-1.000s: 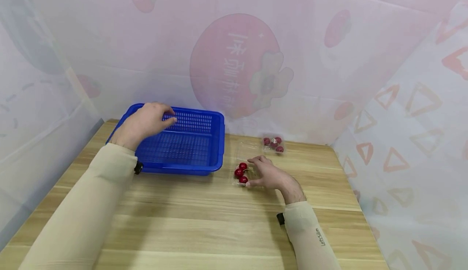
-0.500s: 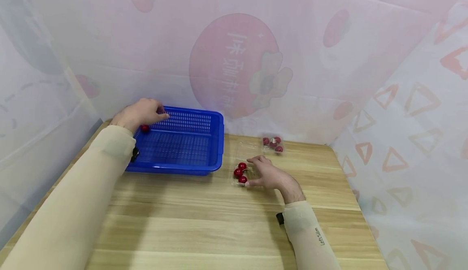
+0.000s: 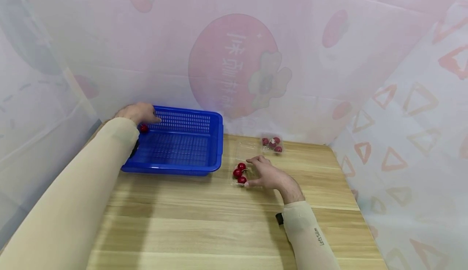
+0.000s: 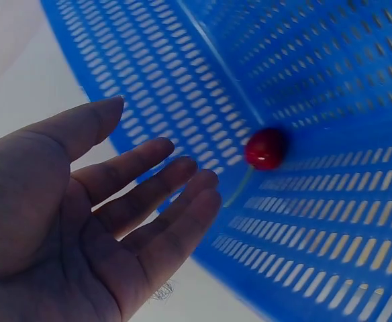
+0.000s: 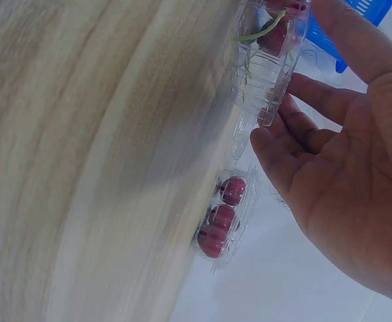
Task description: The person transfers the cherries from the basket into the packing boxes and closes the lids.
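Note:
My left hand point(image 3: 139, 113) is over the left end of the blue plastic basket point(image 3: 215, 160), its fingers extended and holding nothing in the left wrist view. Below its fingertips, a red cherry point(image 4: 266, 148) with a green stem lies in a corner of the basket. On the table to the basket's right is an open clear plastic clamshell box point(image 5: 263, 77) containing three visible red cherries point(image 3: 238, 173). My right hand point(image 3: 268, 175) grips this box from the right, thumb at its near side and fingers at its far side.
A second clear box point(image 3: 272, 144) with several cherries stands at the back of the wooden table point(image 3: 204, 229), close to the printed cloth wall point(image 3: 314, 99). Another cloth wall point(image 3: 413, 172) bounds the right side.
My left hand has moved left over the basket, and a cherry has come into view in the basket's back-left corner. My right hand has stayed at the open box.

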A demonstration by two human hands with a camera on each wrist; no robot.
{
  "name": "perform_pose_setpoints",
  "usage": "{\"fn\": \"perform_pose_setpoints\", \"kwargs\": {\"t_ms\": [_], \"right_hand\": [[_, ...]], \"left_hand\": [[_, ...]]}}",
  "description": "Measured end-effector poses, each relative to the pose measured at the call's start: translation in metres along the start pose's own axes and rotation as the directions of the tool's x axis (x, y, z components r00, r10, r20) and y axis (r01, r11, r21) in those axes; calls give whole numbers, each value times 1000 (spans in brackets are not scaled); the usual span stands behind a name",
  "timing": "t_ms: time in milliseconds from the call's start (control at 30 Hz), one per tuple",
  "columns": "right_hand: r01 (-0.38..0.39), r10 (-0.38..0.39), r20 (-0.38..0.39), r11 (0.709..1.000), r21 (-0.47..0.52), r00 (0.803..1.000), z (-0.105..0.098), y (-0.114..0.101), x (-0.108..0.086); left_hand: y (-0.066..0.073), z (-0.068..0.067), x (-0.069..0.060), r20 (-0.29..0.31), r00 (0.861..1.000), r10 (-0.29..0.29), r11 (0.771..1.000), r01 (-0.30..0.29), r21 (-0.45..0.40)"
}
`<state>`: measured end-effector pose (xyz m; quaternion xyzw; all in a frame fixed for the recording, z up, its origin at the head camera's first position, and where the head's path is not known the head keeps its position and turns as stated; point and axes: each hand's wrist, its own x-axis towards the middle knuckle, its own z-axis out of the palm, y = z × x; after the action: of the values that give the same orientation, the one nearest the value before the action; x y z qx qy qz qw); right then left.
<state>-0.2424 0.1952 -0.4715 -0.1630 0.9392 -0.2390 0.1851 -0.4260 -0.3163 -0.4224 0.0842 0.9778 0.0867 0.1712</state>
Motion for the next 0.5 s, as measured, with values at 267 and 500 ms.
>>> {"fn": "perform_pose_setpoints", "kwargs": {"t_ms": [267,500], "right_hand": [[0,0,3,1000,-2,1000,1,0,0],[-3,3,5,1000,6,1000,0,0,0]], "left_hand": [[-1,6,-2,97,983,-154,988,153,21],[-2,12,8,100,979,-178,984,177,18]]}}
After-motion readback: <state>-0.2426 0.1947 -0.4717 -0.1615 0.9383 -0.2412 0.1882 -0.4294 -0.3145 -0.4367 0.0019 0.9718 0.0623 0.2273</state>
